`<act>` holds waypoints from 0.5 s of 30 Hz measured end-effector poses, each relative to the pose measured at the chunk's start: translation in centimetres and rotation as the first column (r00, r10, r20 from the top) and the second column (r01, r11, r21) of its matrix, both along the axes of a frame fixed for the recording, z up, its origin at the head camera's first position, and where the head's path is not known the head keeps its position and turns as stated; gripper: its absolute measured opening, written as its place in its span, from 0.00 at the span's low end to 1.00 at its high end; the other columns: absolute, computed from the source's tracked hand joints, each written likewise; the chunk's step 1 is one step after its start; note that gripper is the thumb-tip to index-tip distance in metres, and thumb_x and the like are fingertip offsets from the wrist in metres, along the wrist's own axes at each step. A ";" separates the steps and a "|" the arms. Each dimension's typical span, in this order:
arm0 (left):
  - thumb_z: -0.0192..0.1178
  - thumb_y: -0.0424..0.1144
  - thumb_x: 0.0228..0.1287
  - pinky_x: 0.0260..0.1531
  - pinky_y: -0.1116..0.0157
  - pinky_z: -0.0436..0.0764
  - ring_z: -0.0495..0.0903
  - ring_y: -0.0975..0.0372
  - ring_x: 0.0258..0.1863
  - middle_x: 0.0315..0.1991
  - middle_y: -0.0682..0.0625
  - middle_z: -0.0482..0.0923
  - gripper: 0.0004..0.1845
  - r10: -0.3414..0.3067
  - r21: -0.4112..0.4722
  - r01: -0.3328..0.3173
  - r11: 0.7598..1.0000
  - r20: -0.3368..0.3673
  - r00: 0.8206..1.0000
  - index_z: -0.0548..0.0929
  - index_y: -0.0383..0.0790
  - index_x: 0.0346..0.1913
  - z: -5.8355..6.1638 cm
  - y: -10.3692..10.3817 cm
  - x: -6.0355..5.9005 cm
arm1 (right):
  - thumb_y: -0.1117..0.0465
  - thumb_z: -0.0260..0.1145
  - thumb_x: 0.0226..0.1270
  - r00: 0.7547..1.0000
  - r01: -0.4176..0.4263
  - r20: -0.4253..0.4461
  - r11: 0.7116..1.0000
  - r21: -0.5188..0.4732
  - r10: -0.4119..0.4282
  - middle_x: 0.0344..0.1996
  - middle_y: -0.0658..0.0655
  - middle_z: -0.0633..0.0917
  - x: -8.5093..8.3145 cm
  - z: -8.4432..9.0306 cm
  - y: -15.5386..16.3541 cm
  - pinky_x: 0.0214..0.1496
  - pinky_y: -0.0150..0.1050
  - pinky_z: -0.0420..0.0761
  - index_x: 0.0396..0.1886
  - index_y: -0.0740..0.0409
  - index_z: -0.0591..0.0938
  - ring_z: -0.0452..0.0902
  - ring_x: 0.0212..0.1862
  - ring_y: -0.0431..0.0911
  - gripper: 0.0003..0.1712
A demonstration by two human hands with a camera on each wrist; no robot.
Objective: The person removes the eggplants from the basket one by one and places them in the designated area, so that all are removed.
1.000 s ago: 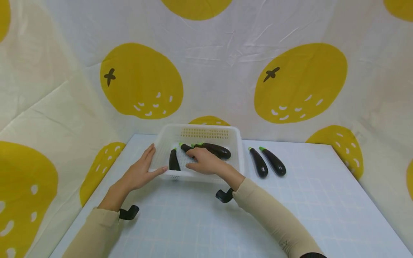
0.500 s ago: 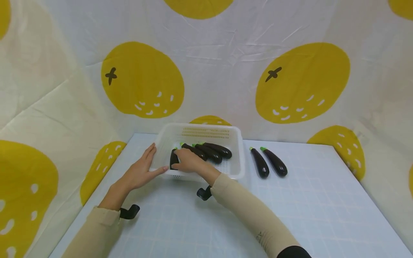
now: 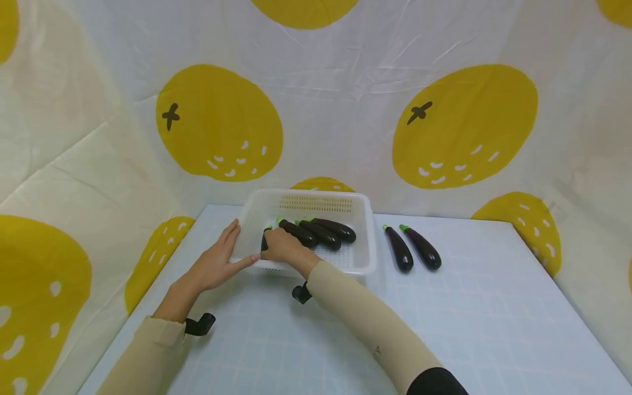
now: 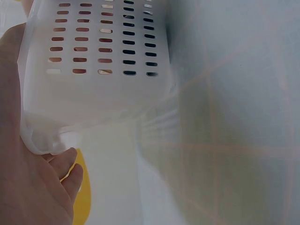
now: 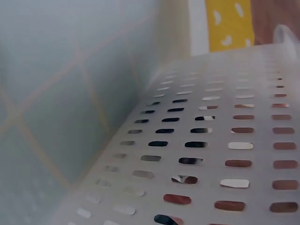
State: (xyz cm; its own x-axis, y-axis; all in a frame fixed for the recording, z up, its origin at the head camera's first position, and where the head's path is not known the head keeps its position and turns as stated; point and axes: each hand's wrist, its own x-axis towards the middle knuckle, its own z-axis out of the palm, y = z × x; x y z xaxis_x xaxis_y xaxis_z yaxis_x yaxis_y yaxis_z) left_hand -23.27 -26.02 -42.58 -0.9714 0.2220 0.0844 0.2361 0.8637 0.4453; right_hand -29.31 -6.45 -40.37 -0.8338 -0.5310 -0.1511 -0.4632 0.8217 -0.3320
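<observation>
A white plastic basket (image 3: pixel 366 241) with slotted walls stands at the back of the table. My left hand (image 3: pixel 212 267) rests on its near left corner, fingers straight along the left side and thumb on the front rim. Inside, my right hand (image 3: pixel 285 246) grips the leftmost eggplant (image 3: pixel 264 240), mostly hidden under the fingers. Three more dark eggplants lie slantwise to its right, one of them the nearest eggplant (image 3: pixel 298 232). In the left wrist view, the left hand (image 4: pixel 28 183) wraps the basket corner. The right wrist view shows mainly the slotted front wall (image 5: pixel 215 140).
Two eggplants lie side by side on the table right of the basket, a left eggplant (image 3: pixel 399 249) and a right eggplant (image 3: pixel 422 248). A pale checked cloth (image 3: pixel 469 318) covers the table. A fruit-print curtain (image 3: pixel 340 109) hangs close behind it.
My right hand has moved left inside the basket, from the middle eggplants to the leftmost one, and its fingers have closed over it. The left hand has stayed at the corner.
</observation>
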 end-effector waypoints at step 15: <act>0.53 0.74 0.67 0.67 0.35 0.65 0.55 0.39 0.77 0.84 0.44 0.34 0.60 0.001 -0.002 -0.001 1.000 -0.008 1.000 0.41 0.35 0.83 0.1 0.1 0.0 | 0.39 0.64 0.74 0.995 0.050 0.074 0.991 0.127 -0.060 0.69 0.61 0.76 -0.3 -0.2 -0.3 0.64 0.50 0.78 0.70 0.59 0.76 0.75 0.67 0.53 0.36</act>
